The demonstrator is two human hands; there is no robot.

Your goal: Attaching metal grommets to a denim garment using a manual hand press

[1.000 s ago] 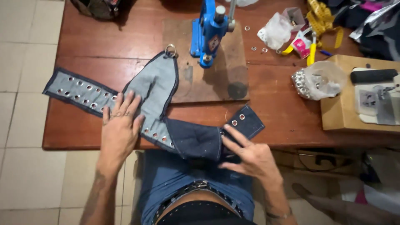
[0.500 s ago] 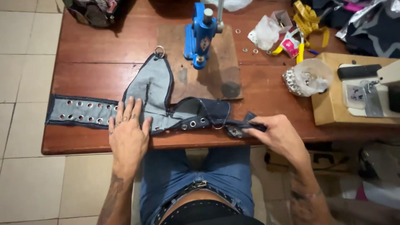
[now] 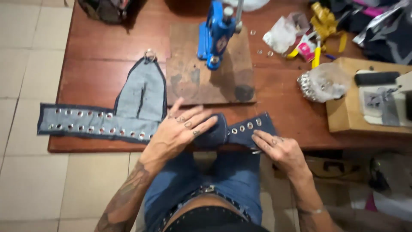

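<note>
A long dark denim strap (image 3: 98, 125) studded with metal eyelets lies along the front edge of the wooden table (image 3: 98, 64). A lighter grey flap (image 3: 143, 92) with a metal ring at its tip rises from it. My left hand (image 3: 182, 129) lies flat, fingers spread, on the strap's folded middle. My right hand (image 3: 277, 148) presses its fingertips on the strap's right end (image 3: 251, 129), near several eyelets at the table edge.
A blue hand press (image 3: 216, 32) stands on a worn wooden board (image 3: 201, 79) behind the strap. Loose eyelets, plastic bags (image 3: 326, 81) and yellow-handled tools lie at the back right. A cardboard box (image 3: 347, 111) with a small machine sits at the right. Tiled floor lies to the left.
The strap has been pulled straighter along the table edge. My left hand slid right onto its folded middle, and my right hand went from gripping the end to pressing it flat.
</note>
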